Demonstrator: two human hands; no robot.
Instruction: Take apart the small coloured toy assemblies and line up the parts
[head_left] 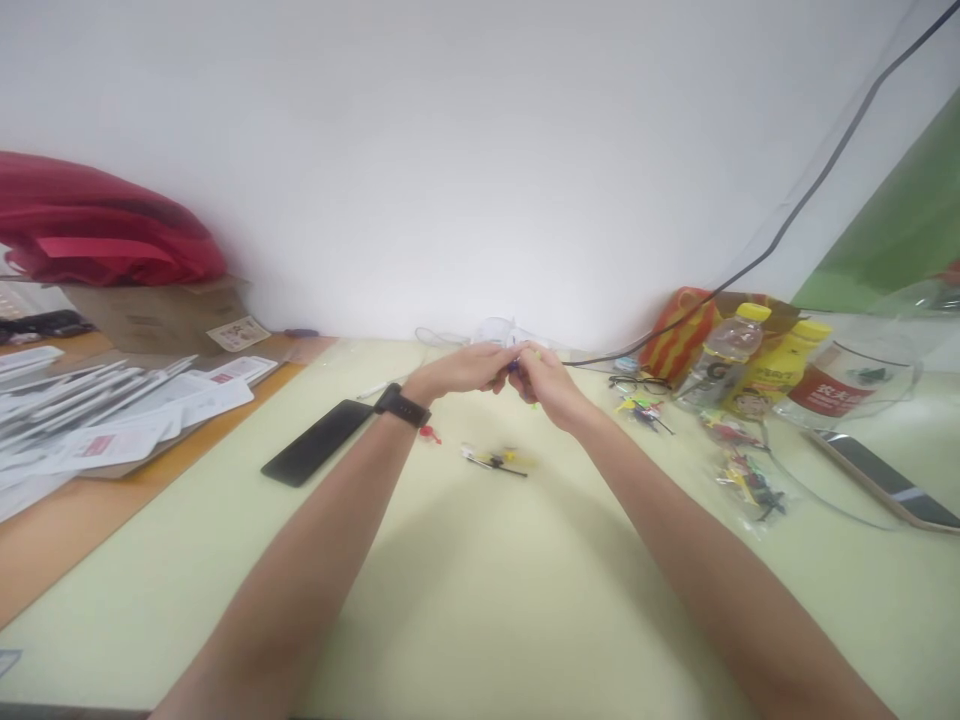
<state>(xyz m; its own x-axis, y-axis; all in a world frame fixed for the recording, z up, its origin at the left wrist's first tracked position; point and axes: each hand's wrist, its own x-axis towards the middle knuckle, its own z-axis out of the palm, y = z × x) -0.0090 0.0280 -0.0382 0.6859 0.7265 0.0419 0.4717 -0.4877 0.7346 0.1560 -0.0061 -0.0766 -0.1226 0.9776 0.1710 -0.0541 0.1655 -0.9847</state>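
Note:
My left hand [476, 368] and my right hand [546, 380] meet above the far middle of the table. Both have their fingers closed in a pinch around a small blue plastic piece [514, 367], mostly hidden by the fingers. A bit of yellow-green shows by the right fingers, too small to name. Nearer to me lie loose black, yellow and white plastic parts [499, 460], slightly blurred. Left of them, a small red plastic part [430, 433] rests just beyond my watch wrist.
A black phone [319, 442] lies left of my wrist. Bagged colourful plastic parts [750, 482], glasses [640, 383], bottles [724, 350] and another phone [885, 480] occupy the right side. White packets [112, 420] and a cardboard box [161, 318] stand left. A cable [787, 215] runs down the wall.

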